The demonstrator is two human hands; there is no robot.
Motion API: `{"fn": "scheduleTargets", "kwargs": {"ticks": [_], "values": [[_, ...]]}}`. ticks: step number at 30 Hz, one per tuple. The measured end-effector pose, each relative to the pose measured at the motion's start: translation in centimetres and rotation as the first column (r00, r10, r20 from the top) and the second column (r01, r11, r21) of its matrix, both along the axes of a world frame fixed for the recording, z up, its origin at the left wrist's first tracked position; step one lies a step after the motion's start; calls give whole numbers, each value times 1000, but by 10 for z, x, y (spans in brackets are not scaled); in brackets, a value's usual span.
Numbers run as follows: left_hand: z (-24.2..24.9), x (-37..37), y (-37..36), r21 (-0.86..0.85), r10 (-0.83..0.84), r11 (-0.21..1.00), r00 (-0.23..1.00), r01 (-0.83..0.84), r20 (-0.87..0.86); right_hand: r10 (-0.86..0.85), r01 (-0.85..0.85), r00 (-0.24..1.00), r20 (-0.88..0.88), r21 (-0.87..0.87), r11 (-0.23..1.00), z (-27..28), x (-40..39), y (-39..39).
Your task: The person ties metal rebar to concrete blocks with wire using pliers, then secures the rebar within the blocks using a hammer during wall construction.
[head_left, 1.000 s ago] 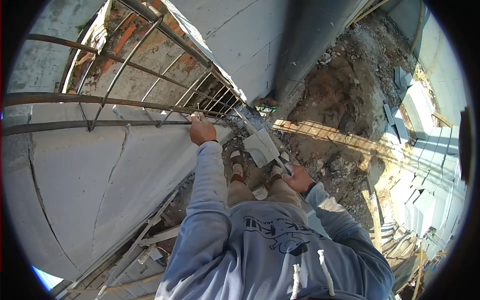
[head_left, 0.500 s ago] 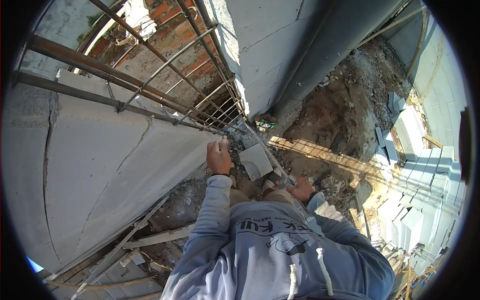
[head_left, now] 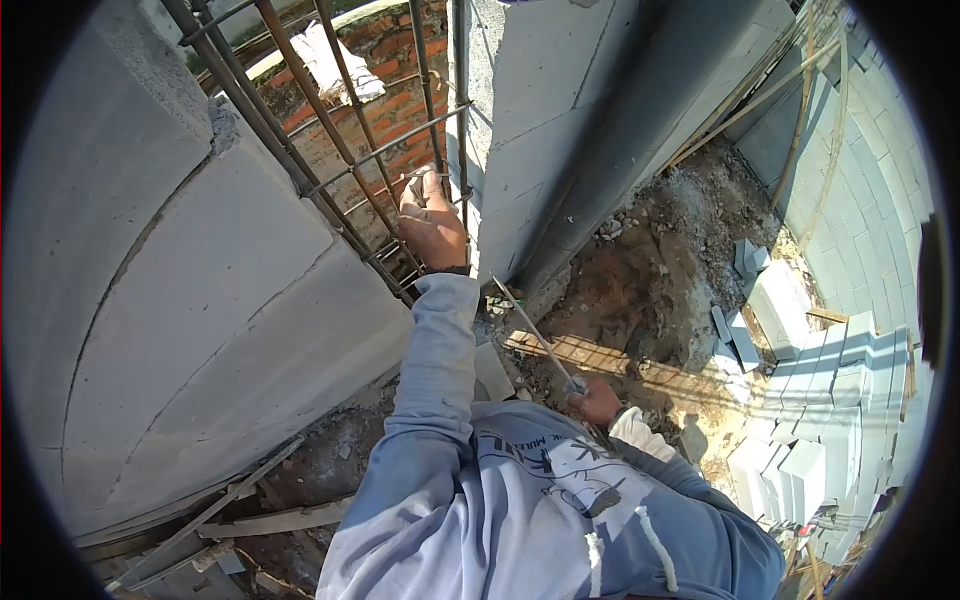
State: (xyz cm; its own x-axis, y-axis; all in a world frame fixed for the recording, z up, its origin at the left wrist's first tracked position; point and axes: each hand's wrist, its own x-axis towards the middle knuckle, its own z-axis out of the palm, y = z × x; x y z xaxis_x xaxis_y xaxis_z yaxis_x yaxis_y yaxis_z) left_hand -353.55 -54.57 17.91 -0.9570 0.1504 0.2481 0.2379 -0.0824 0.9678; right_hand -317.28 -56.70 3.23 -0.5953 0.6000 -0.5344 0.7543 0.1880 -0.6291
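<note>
My left hand (head_left: 433,225) is raised at the upright rebar cage (head_left: 345,165), its fingers closed together beside the thin cross bars. Whatever lies between those fingertips is too small to make out. Lower and to the right, my right hand (head_left: 598,402) is wrapped round the near end of a long, thin, straight tool (head_left: 535,332). The tool slants up and away to the left, and its exact kind cannot be made out. Pale block walls flank the cage: one on the left (head_left: 230,330) and one on the right (head_left: 540,110).
A cut pale block (head_left: 491,372) lies on the ground by my body. Beyond my right hand, a wooden plank (head_left: 620,362) crosses rubble and soil. Stacked pale blocks (head_left: 825,400) stand at the right. Red brickwork (head_left: 400,125) shows behind the cage; boards (head_left: 285,520) lie lower left.
My left hand has moved up from the cage's lower end, and the arm is stretched further. The view has shifted, the cage now looking more upright. My right hand still holds the long tool.
</note>
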Motion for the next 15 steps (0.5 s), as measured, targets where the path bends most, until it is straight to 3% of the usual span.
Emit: {"fn": "scheduleTargets", "kwargs": {"ticks": [2, 4, 5, 6, 8, 9, 13, 15], "values": [[0, -1, 7, 17, -38, 999, 996, 37, 86, -36, 37, 999, -28, 50, 998, -3, 7, -5], [-17, -6, 17, 241, -123, 967, 981, 83, 153, -72, 71, 997, -32, -29, 997, 31, 0, -11], [-21, -6, 21, 258, -111, 966, 947, 30, 303, -77, 77, 996, -33, -21, 997, 40, -1, -13], [-24, -4, 25, 263, -115, 964, 945, 32, 306, -107, 106, 994, -18, -51, 993, 47, 0, -15], [-39, -4, 33, 318, -171, 944, 955, 89, 243, -133, 133, 991, 6, -73, 988, 57, 3, -18], [-60, -11, 45, 285, -103, 956, 988, 67, 112, -132, 131, 991, -23, -69, 989, 61, 4, -20], [-75, -13, 54, 195, -25, 980, 1000, 25, 0, -137, 135, 987, -89, -24, 990, 79, 5, -24], [-70, -9, 47, 205, -65, 977, 997, 54, 48, -100, 104, 988, -116, 31, 994, 89, 3, -24]]}}
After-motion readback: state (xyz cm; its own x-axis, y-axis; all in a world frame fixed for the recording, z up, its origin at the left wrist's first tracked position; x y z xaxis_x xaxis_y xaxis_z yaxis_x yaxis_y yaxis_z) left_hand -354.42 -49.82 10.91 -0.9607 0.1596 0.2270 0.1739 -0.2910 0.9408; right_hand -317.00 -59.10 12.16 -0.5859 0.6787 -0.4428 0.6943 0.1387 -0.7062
